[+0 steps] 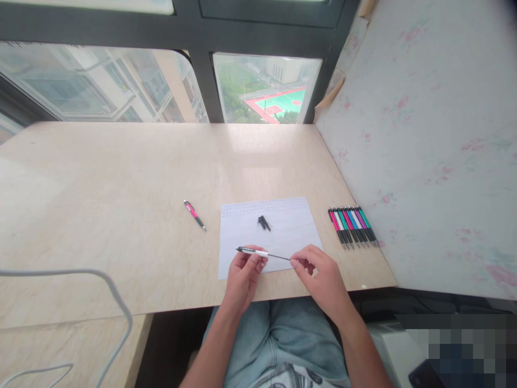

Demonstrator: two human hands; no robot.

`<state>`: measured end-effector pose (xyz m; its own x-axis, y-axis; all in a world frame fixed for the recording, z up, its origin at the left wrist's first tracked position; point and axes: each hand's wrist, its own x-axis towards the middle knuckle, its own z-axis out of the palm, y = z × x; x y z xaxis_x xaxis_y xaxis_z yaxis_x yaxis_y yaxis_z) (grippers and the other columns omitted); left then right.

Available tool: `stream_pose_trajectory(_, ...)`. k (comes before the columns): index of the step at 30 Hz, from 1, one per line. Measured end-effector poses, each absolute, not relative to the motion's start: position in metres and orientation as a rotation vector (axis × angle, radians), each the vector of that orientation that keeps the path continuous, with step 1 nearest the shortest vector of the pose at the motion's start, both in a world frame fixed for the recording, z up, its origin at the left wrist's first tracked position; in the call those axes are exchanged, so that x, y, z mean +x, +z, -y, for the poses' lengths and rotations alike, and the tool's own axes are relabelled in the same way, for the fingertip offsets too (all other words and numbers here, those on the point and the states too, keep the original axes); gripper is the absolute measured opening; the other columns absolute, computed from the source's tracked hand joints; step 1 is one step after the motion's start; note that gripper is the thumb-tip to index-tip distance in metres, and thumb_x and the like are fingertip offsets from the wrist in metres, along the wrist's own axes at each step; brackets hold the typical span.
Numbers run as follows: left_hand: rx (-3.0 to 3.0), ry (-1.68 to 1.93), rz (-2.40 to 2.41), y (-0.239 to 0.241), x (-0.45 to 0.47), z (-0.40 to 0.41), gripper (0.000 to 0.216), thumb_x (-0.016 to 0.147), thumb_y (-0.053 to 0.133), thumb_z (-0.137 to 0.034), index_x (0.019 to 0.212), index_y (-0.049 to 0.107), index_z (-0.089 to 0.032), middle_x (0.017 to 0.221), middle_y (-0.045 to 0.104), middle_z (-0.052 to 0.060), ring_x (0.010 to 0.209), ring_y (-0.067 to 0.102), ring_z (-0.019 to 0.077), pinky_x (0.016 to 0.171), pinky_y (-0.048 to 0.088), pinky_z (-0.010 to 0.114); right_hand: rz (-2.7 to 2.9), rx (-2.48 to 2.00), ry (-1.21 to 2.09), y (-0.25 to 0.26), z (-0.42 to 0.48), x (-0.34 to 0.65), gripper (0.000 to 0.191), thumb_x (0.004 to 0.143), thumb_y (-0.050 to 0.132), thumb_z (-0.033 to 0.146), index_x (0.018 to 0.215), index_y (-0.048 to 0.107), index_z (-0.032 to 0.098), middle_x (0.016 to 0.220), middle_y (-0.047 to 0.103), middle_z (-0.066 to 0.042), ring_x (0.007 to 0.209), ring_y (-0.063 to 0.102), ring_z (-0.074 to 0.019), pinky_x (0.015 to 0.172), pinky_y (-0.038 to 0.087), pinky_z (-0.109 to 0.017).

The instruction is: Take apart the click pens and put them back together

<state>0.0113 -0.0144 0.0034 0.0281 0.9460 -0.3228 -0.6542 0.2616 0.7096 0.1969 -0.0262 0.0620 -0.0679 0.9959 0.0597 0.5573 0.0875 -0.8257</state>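
My left hand (pixel 244 276) is closed around a white pen barrel with a black clip (pixel 252 251), held level over the near edge of a white sheet of paper (pixel 283 229). A thin dark refill (pixel 278 256) sticks out of the barrel's right end. My right hand (pixel 319 275) pinches the far end of that refill. A small black pen part (pixel 264 222) lies on the sheet beyond my hands.
A pink and black pen (pixel 195 215) lies alone on the beige desk (pixel 100 205) to the left. A row of several coloured pens (pixel 353 226) lies at the right by the floral wall (pixel 424 134). A white wire frame (pixel 117 307) sits at the near left. Windows run along the back.
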Motion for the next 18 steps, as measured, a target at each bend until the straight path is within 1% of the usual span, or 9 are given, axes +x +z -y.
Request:
stream_pose_trajectory(6,0.478,1.257,-0.857,0.004,0.012,0.016,0.015,0.080,0.075,-0.023,0.092,0.073,-0.015,0.092,0.070,0.006,0.080,0.062,0.0125,0.078,0.050,0.026,1.754,-1.549,0.836,0.064,0.028,0.187,0.016,0.092,0.057,0.020,0.079,0.066,0.020,0.073,0.058,0.000,0.065,0.053,-0.0136,0.063,0.041,-0.026)
stream_pose_trajectory(11,0.462,1.260,-0.855,0.004,0.011,0.015,0.015,0.080,0.075,-0.024,0.092,0.072,-0.016,0.092,0.069,0.005,0.080,0.062,0.0121,0.079,0.050,0.025,1.735,-1.540,0.810,0.061,0.025,0.181,0.017,0.090,0.058,0.019,0.075,0.064,0.019,0.071,0.056,0.001,0.063,0.051,-0.0130,0.061,0.040,-0.025)
stream_pose_trajectory(18,0.497,1.206,-0.851,0.007,0.011,0.017,0.015,0.079,0.076,-0.025,0.089,0.072,-0.015,0.087,0.069,0.005,0.074,0.062,0.0123,0.073,0.049,0.025,1.717,-1.509,0.798,0.061,0.023,0.179,0.020,0.090,0.057,0.021,0.070,0.060,0.019,0.066,0.053,0.002,0.060,0.048,-0.0122,0.058,0.038,-0.025)
